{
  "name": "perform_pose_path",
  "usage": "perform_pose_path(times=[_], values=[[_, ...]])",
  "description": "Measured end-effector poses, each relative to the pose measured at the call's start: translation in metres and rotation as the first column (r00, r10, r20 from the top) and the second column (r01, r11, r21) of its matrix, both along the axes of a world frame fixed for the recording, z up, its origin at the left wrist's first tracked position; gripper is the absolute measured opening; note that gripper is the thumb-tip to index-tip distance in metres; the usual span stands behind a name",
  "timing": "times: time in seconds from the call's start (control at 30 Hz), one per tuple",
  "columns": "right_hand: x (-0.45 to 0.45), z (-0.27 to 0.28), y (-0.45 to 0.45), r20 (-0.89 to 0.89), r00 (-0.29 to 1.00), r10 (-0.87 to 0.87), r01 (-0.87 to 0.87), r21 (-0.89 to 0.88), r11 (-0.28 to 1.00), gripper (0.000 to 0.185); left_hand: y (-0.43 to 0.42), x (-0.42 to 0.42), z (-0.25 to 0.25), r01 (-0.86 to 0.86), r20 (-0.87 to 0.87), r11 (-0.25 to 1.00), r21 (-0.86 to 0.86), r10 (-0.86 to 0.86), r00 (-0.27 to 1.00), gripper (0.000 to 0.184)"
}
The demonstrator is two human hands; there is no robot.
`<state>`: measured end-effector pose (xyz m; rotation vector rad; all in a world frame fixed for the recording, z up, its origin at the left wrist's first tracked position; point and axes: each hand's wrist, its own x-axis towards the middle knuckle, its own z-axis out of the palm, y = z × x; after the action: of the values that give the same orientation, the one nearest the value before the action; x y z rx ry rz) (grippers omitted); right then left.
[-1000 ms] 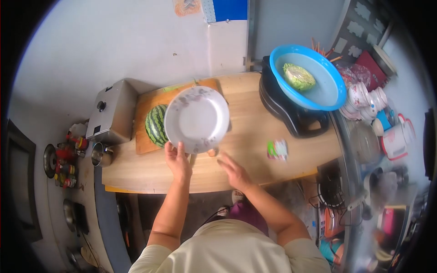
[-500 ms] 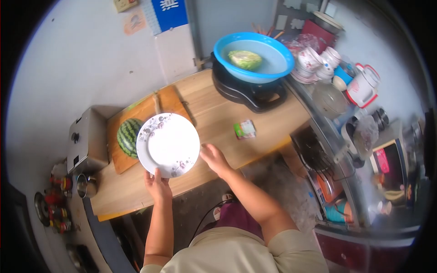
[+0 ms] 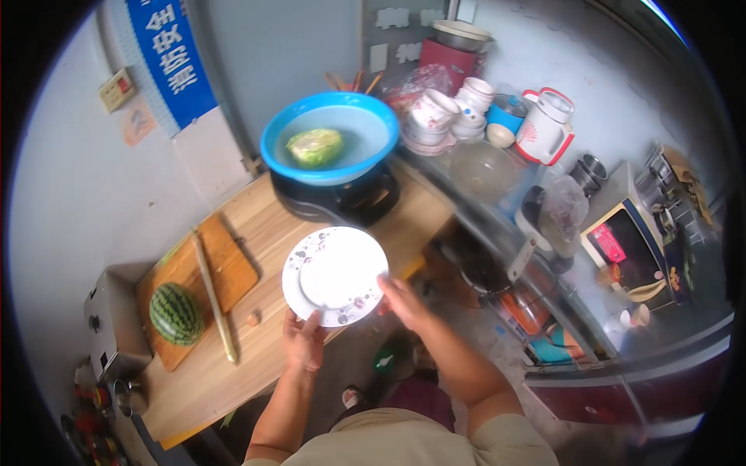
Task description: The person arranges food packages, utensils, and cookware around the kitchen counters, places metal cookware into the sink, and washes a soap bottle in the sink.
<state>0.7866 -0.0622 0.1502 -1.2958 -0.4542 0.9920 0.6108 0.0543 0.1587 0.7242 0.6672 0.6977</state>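
A white plate point(image 3: 334, 272) with a floral rim is held out over the front edge of the wooden table point(image 3: 256, 342). My left hand point(image 3: 304, 343) grips its lower left rim, thumb on top. On the right rim, my right hand point(image 3: 406, 304) is closed with its thumb over the edge. To the left, a striped watermelon point(image 3: 176, 314) rests on a wooden cutting board point(image 3: 231, 268). A long wooden rod point(image 3: 213, 291) lies across the board and onto the table.
Behind the plate, a blue basin point(image 3: 331, 175) holding a cabbage point(image 3: 315, 147) stands on a black appliance point(image 3: 373, 194). Stacked bowls point(image 3: 432, 113) and a white jug point(image 3: 545, 128) are on the right-hand counter. A metal box point(image 3: 120, 318) stands at far left.
My view has turned right, and the plate has moved toward the table's right side. My right hand, apart from the plate before, now grips its right rim. The packet on the table no longer shows.
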Motion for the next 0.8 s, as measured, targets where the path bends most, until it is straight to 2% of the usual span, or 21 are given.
perform_pose_path(times=[0.07,0.1,0.13,0.2,0.27,0.3,0.4,0.5,0.6,0.63,0.73,0.77,0.8], values=[[0.051,0.017,-0.024,0.202,0.967,-0.155,0.17,-0.058,0.984,0.034,-0.016,0.04,0.003,0.039,0.031,0.999,-0.008,-0.039,0.999,0.034],[0.086,0.018,-0.035,0.452,0.864,-0.221,0.301,-0.112,0.947,0.031,-0.023,0.059,0.0,0.067,0.04,0.998,-0.015,-0.066,0.997,0.033],[0.123,0.015,-0.044,0.674,0.699,-0.239,0.429,-0.127,0.894,0.029,-0.029,0.077,-0.006,0.096,0.031,0.995,-0.002,-0.096,0.995,0.032],[0.194,0.01,-0.059,0.948,0.209,-0.241,0.601,0.07,0.796,0.033,-0.04,0.117,-0.015,0.137,0.017,0.99,0.031,-0.138,0.99,0.032],[0.247,0.018,-0.069,0.998,0.054,-0.022,0.706,-0.022,0.708,0.044,-0.055,0.159,-0.017,0.106,0.008,0.994,0.005,-0.106,0.994,0.031],[0.27,0.019,-0.069,0.993,0.09,0.077,0.725,-0.118,0.679,0.051,-0.059,0.178,-0.024,0.121,-0.006,0.993,-0.001,-0.121,0.993,0.031],[0.306,0.029,-0.065,0.962,0.097,0.255,0.769,-0.235,0.595,0.043,-0.068,0.23,-0.041,0.115,-0.04,0.993,-0.025,-0.116,0.992,0.032],[0.345,-0.003,-0.063,0.897,0.29,0.333,0.632,-0.441,0.637,0.024,-0.072,0.268,-0.045,0.066,-0.102,0.997,-0.041,-0.069,0.992,0.032],[0.352,0.001,-0.071,0.966,0.207,0.155,0.611,-0.251,0.751,0.009,-0.07,0.295,-0.047,0.078,-0.178,0.997,-0.012,-0.079,0.981,0.034],[0.355,0.001,-0.074,0.995,0.091,0.042,0.591,-0.088,0.802,0.009,-0.069,0.302,-0.047,0.089,-0.201,0.996,-0.004,-0.088,0.976,0.035],[0.348,0.024,-0.085,0.983,0.172,0.058,0.574,-0.148,0.805,0.01,-0.068,0.333,-0.05,0.102,-0.226,0.995,-0.009,-0.101,0.969,0.036],[0.345,0.024,-0.088,0.992,0.116,0.058,0.584,-0.115,0.804,0.013,-0.069,0.347,-0.052,0.104,-0.224,0.994,-0.017,-0.105,0.969,0.036],[0.344,0.03,-0.091,0.99,0.118,0.074,0.556,-0.127,0.822,0.014,-0.07,0.36,-0.055,0.134,-0.216,0.99,-0.03,-0.138,0.967,0.035]])
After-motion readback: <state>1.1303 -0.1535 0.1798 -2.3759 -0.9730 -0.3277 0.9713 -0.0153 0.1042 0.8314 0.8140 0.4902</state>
